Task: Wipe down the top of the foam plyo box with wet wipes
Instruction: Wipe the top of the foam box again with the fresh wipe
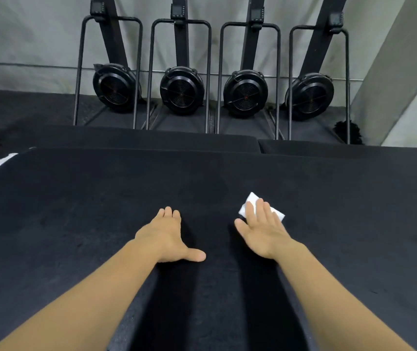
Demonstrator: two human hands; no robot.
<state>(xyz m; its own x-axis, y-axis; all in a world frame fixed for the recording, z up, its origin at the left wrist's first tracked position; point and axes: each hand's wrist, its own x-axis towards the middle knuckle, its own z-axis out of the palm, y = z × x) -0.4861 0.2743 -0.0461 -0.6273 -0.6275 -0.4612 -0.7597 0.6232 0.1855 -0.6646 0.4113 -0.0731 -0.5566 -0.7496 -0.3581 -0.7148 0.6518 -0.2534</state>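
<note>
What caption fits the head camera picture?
Right hand presses a wipe on the black box; left hand rests flat.

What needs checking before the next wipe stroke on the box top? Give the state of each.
1. Wipe under control: ok. The right hand presses it onto the plyo box top with straight fingers.
2. Wipe folded compact: ok. It shows as a small white pad, partly covered by the hand.
3. Left hand out of the stroke path: ok. It rests flat on the top, left of the wipe and apart from it.
4. Wipe wet enough: cannot tell.
5. Which areas are already wiped: cannot tell. The dark surface shows no clear streaks.
</note>
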